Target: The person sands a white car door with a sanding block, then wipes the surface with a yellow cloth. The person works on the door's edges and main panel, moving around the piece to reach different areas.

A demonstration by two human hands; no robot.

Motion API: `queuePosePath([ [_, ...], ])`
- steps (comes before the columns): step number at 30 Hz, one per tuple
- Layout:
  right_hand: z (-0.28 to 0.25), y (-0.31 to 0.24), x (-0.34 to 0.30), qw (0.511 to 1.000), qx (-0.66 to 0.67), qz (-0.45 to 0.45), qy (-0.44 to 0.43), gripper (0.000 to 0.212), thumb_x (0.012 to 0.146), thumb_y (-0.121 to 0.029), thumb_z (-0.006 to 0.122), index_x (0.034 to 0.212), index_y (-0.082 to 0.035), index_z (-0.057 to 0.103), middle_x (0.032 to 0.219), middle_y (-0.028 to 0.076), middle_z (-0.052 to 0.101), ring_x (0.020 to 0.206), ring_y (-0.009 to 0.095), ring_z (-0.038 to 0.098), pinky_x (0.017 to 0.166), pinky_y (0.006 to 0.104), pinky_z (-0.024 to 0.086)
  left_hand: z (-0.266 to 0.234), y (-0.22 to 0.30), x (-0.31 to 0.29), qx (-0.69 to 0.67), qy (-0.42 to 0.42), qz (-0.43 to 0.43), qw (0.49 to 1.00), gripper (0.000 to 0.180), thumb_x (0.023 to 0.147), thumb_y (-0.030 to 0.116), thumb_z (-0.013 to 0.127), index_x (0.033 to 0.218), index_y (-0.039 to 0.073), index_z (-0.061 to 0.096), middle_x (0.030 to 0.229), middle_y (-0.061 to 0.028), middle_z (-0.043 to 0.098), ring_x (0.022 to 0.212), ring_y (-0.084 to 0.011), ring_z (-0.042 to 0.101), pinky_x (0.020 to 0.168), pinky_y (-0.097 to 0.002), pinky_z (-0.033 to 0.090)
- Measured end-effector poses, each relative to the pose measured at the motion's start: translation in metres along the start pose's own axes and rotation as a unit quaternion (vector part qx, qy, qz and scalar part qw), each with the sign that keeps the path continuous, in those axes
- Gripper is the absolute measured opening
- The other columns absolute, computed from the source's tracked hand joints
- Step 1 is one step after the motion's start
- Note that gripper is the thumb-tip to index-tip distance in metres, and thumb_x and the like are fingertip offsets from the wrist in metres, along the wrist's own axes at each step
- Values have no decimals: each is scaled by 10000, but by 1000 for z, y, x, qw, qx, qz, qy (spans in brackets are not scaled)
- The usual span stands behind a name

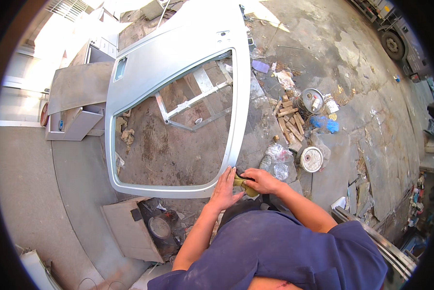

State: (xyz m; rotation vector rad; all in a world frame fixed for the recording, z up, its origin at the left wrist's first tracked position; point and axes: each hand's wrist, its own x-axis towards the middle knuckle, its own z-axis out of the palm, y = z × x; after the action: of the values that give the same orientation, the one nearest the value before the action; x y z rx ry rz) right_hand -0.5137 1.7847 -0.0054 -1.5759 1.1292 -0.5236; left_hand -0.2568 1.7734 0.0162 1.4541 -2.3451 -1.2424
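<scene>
A large pale blue-grey vehicle door [178, 58] with a wide window opening lies in front of me. My left hand [222, 192] is on the corner of its window frame nearest me, fingers stretched out along the edge. Close beside it, my right hand [261, 181] is closed on a folded olive-yellow pad [246, 186]. Its exact kind is not clear; it may be cloth or abrasive sheet. The fingers of my right hand partly cover the pad. Through the window opening a light metal stand [197, 100] shows below the door.
To the right on the ground are wood blocks [290, 121], a round tin [312, 159], a larger metal can [312, 100] and plastic bags [279, 153]. A cardboard piece [131, 231] stands at lower left. Cabinets [74, 123] are left; a truck wheel [392, 46] is far right.
</scene>
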Motion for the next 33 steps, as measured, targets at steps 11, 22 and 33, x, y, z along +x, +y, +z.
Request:
queuePosePath([
  [11,-158,-12,-9,938,235,24,252,982,1021,-239,868,1808,-82,303,1695,200,510,1520,302,561,1293,438,443,-21,124,168,-584,54,-77,806,299,1155,170,612,1374,24,753,1121,-17,789,966,-101,747,820,-291,613],
  [22,-168,66,-32,722,615,58,312,336,1085,-280,798,1365,-136,681,1360,53,746,1244,228,739,1036,503,647,4,200,235,-6,-40,304,952,823,900,24,735,1684,-8,484,1499,-255,594,1329,-459,625,1139,-486,569],
  [33,-313,29,-27,787,582,154,135,545,848,-31,869,1357,-101,684,1060,64,773,877,218,775,754,367,646,-89,216,388,258,74,645,716,793,1051,268,715,1763,351,377,1822,19,368,1696,-344,348,1437,-593,293],
])
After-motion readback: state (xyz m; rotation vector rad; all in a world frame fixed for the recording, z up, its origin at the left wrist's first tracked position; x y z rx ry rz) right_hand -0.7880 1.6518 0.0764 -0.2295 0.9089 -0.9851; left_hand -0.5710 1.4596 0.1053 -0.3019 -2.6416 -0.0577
